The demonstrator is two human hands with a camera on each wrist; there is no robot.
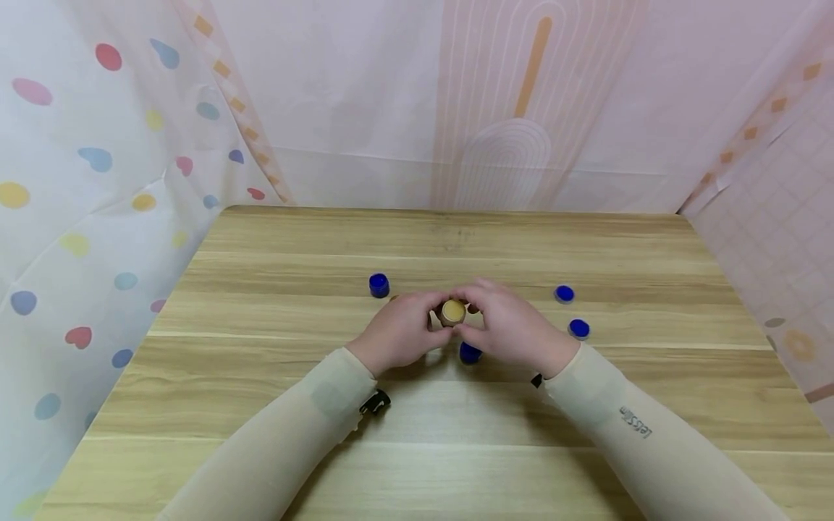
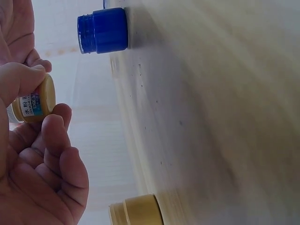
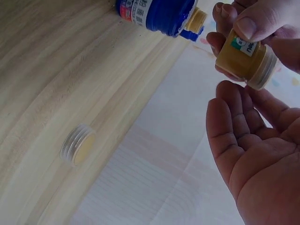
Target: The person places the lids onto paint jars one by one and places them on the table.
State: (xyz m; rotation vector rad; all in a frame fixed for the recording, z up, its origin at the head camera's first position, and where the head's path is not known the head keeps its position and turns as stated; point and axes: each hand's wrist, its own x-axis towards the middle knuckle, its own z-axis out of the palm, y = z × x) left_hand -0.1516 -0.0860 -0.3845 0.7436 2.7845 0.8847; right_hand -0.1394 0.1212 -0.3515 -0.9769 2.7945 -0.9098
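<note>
A small ochre-yellow paint jar (image 3: 239, 58) with a clear-sided lid (image 3: 265, 72) is held upright above the table between both hands. My left hand (image 1: 404, 329) grips its body between thumb and fingers. At the lid, my right hand (image 1: 504, 329) pinches with thumb and index finger, while its other fingers stay spread below. Right under the hands stands a blue paint jar (image 2: 110, 30), its threaded neck uncovered. Beside my left hand, another yellow jar (image 2: 140, 211) shows a bare neck; in the head view it is mostly hidden.
Another blue jar (image 1: 379, 285) stands left of the hands, farther back. Two blue lids (image 1: 564, 294) lie on the right of the wooden table (image 1: 260, 463). A yellow-centred clear lid (image 3: 77, 145) shows in the right wrist view. Patterned cloth (image 1: 358, 94) hangs around the table.
</note>
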